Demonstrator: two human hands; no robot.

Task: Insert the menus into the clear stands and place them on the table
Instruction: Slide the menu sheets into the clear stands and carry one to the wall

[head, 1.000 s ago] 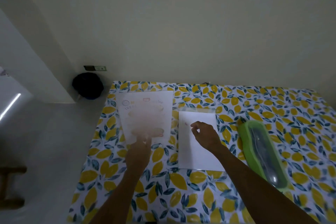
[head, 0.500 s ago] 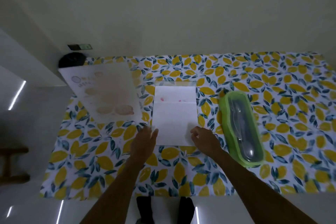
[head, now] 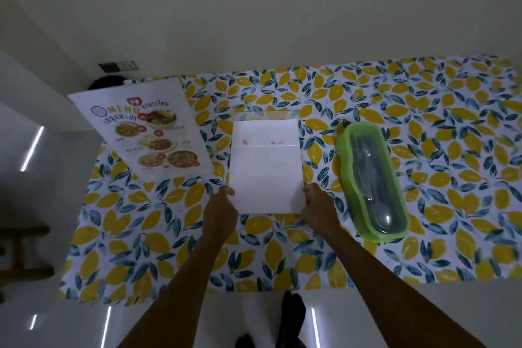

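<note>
A white sheet (head: 265, 169), a menu lying face down with faint red print showing through, sits in the middle of the lemon-print table (head: 423, 110). Under its far end lies a clear stand (head: 265, 115), flat on the cloth. My left hand (head: 220, 210) pinches the sheet's near left corner and my right hand (head: 316, 206) pinches its near right corner. A second menu (head: 147, 133), face up with food pictures, lies at the table's far left corner and overhangs the edge.
A green cutlery box (head: 372, 181) with a clear lid lies lengthwise right of the sheet, close to my right hand. A wall runs along the table's far edge. A dark round object (head: 106, 83) sits on the floor past the left corner.
My left hand let go of the printed menu, now at the far left, and moved to the white sheet. My right hand slid from the sheet's middle to its near corner.
</note>
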